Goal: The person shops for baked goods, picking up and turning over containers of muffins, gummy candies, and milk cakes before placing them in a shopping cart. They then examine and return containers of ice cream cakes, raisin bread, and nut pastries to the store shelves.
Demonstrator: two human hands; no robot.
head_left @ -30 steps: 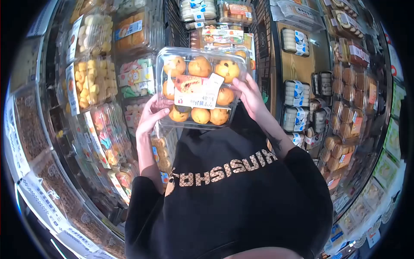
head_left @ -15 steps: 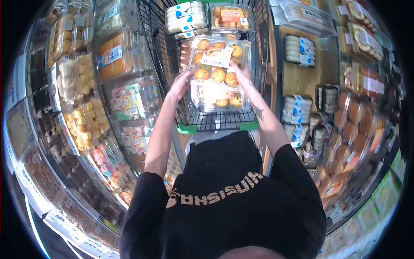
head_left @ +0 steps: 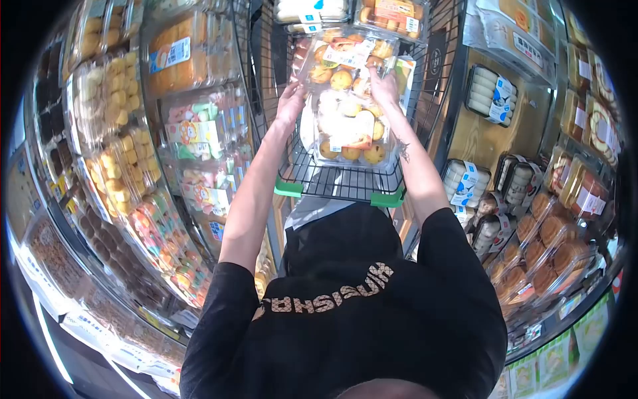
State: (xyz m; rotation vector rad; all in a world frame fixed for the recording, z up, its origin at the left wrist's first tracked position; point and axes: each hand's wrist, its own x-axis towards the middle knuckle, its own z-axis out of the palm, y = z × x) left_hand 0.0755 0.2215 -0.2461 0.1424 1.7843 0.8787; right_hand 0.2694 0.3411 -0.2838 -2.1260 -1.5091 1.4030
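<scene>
A clear plastic box of muffins (head_left: 341, 80) with a label across its lid lies between my hands, over the shopping cart. My right hand (head_left: 384, 88) grips its right edge, fingers over the lid. At its lower left side is my left hand (head_left: 290, 103), fingers against the edge and partly hidden by it. A second muffin box (head_left: 352, 136), bright with glare, sits nearer me in the cart basket (head_left: 332, 184), partly overlapped by the first. Farther forward in the cart are a pack of white buns (head_left: 311, 10) and an orange-labelled pastry box (head_left: 392, 16).
Stacked boxes of small yellow cakes (head_left: 123, 166) and pastel sweets (head_left: 196, 130) line the left shelf. On the right, packs of white rolls (head_left: 492, 96) and boxes of round brown cakes (head_left: 548, 259) stand close to the cart. Green corner pieces (head_left: 289, 188) mark the cart's near edge.
The held muffin box has moved forward and tilted slightly, uncovering more of the second box. My right hand has shifted farther over its lid. The view has turned a little.
</scene>
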